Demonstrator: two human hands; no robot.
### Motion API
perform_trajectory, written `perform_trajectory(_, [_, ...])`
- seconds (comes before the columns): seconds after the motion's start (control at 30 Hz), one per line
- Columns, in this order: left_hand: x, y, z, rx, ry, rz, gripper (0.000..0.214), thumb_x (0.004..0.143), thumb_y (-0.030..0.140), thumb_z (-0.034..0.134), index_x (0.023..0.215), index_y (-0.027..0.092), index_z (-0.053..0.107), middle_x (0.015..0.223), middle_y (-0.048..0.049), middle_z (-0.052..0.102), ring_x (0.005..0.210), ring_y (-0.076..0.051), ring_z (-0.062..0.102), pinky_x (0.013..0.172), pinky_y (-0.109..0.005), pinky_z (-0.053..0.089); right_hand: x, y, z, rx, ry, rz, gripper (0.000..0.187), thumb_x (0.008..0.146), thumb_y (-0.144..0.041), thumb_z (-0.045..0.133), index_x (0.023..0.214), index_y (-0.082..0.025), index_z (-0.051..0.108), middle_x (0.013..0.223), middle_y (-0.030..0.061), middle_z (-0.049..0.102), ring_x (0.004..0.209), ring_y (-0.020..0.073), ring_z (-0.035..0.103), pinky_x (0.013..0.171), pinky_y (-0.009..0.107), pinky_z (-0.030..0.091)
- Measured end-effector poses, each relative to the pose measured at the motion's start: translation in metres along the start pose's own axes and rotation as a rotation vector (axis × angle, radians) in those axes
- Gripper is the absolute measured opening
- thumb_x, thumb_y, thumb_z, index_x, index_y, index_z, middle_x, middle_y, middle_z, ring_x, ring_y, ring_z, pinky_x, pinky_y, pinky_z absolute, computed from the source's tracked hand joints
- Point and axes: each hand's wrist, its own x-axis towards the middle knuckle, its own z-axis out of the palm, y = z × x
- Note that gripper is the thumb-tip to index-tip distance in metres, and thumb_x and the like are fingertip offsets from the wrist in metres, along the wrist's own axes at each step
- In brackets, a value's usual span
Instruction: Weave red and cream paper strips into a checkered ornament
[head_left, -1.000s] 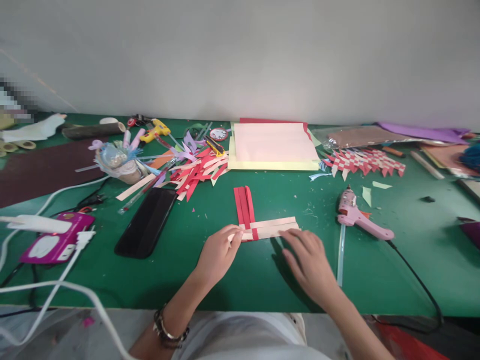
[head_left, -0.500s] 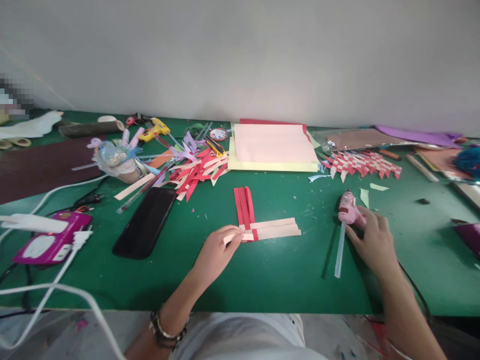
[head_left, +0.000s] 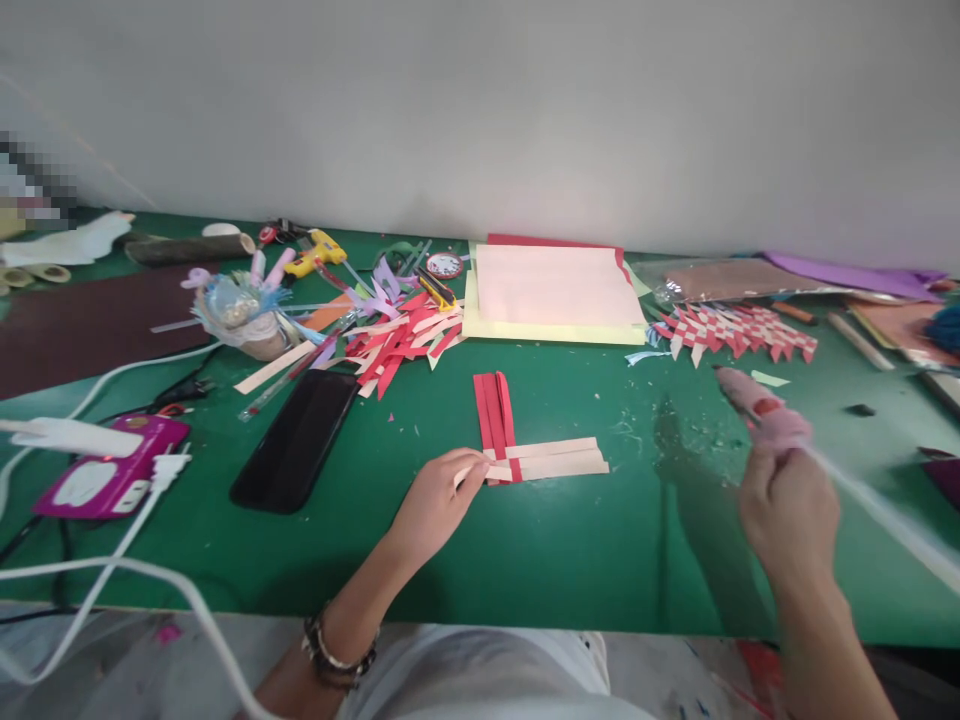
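My left hand (head_left: 436, 500) pinches the left end of the cream paper strips (head_left: 551, 460), which are woven across three red strips (head_left: 494, 408) on the green table (head_left: 525, 550). My right hand (head_left: 787, 500) is wrapped round a pink glue gun (head_left: 761, 410) and holds it up above the table to the right of the weave. The gun's nozzle points up and left, and a clear glue stick (head_left: 885, 510) trails out behind it, blurred by motion.
A black phone (head_left: 296, 440) lies left of the weave, beside a heap of red and cream strips (head_left: 397, 340). Cream and pink sheets (head_left: 551, 290) lie behind. A finished woven piece (head_left: 735, 330) sits at right. White cables (head_left: 112, 570) and a purple power strip (head_left: 105, 480) are at left.
My right hand left the cream strips, went right to the pink glue gun, gripped it and lifted it off the table. My left hand kept its pinch on the strips.
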Motion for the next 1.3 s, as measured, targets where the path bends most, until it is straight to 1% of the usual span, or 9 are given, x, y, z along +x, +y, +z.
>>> perform_trajectory(0.03, [0.000,0.000,0.000,0.011,-0.005,0.009,0.035,0.092,0.029,0.033,0.084,0.018,0.065,0.092,-0.0029,0.065,0.088,-0.015,0.060,0.078,-0.024,0.045,-0.002,-0.009,-0.006,0.052,-0.010,0.076,0.033,0.086,-0.042,0.026,0.083,-0.019,0.049,0.065,0.0117,0.053,0.056,0.0215,0.049,0.050,0.035,0.034])
perform_trajectory(0.07, [0.001,0.000,0.000,0.025,-0.008,0.013,0.036,0.092,0.029,0.032,0.084,0.018,0.065,0.091,-0.0032,0.065,0.087,-0.015,0.060,0.078,-0.024,0.045,-0.006,-0.019,-0.010,0.118,-0.033,0.110,0.029,0.080,-0.049,0.038,0.074,-0.022,0.046,0.058,0.0061,0.050,0.050,0.0183,0.047,0.046,0.032,0.034])
perform_trajectory(0.13, [0.001,-0.001,-0.001,0.043,-0.009,0.010,0.036,0.093,0.028,0.031,0.085,0.017,0.065,0.090,-0.0036,0.065,0.085,-0.015,0.059,0.077,-0.025,0.044,-0.015,-0.039,-0.013,0.195,-0.125,0.140,0.040,0.064,-0.059,0.053,0.056,-0.024,0.037,0.044,-0.0017,0.041,0.040,0.0129,0.038,0.040,0.028,0.031])
perform_trajectory(0.23, [0.001,-0.001,-0.001,0.051,-0.012,0.001,0.035,0.093,0.029,0.032,0.085,0.016,0.064,0.089,-0.0038,0.065,0.085,-0.016,0.059,0.076,-0.025,0.044,-0.031,-0.064,-0.008,0.264,-0.276,0.067,0.048,0.056,-0.063,0.056,0.045,-0.024,0.031,0.037,-0.0034,0.037,0.037,0.0103,0.034,0.037,0.025,0.028])
perform_trajectory(0.37, [0.001,-0.001,0.000,0.026,-0.006,-0.001,0.034,0.092,0.030,0.033,0.085,0.017,0.064,0.090,-0.0036,0.065,0.086,-0.016,0.059,0.076,-0.024,0.044,-0.047,-0.082,0.002,0.198,-0.362,-0.062,0.045,0.060,-0.057,0.056,0.044,-0.024,0.030,0.037,-0.0024,0.039,0.036,0.0103,0.034,0.039,0.024,0.025])
perform_trajectory(0.53, [0.001,-0.002,0.000,0.037,-0.005,0.013,0.034,0.092,0.029,0.032,0.085,0.016,0.063,0.089,-0.0039,0.065,0.085,-0.016,0.059,0.075,-0.024,0.043,-0.054,-0.084,0.010,0.164,-0.407,-0.163,0.034,0.069,-0.045,0.051,0.048,-0.023,0.035,0.040,-0.0014,0.043,0.037,0.0114,0.038,0.041,0.024,0.025])
perform_trajectory(0.67, [0.002,-0.001,0.000,0.046,-0.002,0.024,0.034,0.092,0.028,0.032,0.083,0.016,0.063,0.088,-0.0037,0.064,0.083,-0.015,0.059,0.074,-0.023,0.043,-0.054,-0.081,0.014,0.141,-0.397,-0.207,0.027,0.070,-0.039,0.049,0.053,-0.022,0.037,0.045,-0.0007,0.046,0.040,0.0118,0.040,0.042,0.023,0.026])
perform_trajectory(0.87, [0.001,0.000,0.000,0.052,0.009,0.022,0.034,0.092,0.029,0.032,0.083,0.016,0.063,0.088,-0.0044,0.065,0.083,-0.016,0.059,0.074,-0.024,0.044,-0.055,-0.079,0.015,0.099,-0.392,-0.282,0.020,0.071,-0.033,0.046,0.057,-0.022,0.039,0.049,-0.0008,0.045,0.042,0.0120,0.040,0.043,0.022,0.026])
perform_trajectory(1.3, [0.001,0.000,0.001,0.056,0.007,0.015,0.033,0.092,0.028,0.032,0.084,0.017,0.063,0.088,-0.0038,0.065,0.083,-0.016,0.059,0.073,-0.024,0.044,-0.057,-0.074,0.017,0.086,-0.389,-0.319,0.015,0.074,-0.029,0.041,0.062,-0.022,0.038,0.052,-0.0005,0.045,0.044,0.0138,0.042,0.045,0.023,0.027])
